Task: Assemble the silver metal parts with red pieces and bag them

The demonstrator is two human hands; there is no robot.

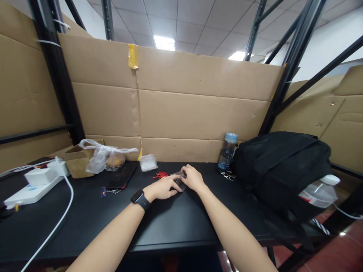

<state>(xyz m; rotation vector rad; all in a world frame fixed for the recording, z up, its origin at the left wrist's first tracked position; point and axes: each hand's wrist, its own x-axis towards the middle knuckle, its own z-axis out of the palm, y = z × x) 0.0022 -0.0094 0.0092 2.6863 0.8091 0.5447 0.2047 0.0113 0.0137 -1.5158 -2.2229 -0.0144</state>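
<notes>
My left hand (pixel 163 187), with a black watch on its wrist, and my right hand (pixel 193 177) meet over a small clear plastic bag (pixel 179 179) lying on the black table (pixel 176 219). Fingers of both hands are curled and pinch the bag's edges. Just left of the hands lie small red pieces (pixel 160 175) in a loose heap, touching or nearly touching the bag.
A black backpack (pixel 280 170) fills the right side, with a blue-capped bottle (pixel 227 151) beside it and keys (pixel 227 175). At left are a phone (pixel 121 176), a plastic bag with food (pixel 109 156), a cardboard box (pixel 78 160), a power strip (pixel 32 190) with white cable. Cardboard walls stand behind.
</notes>
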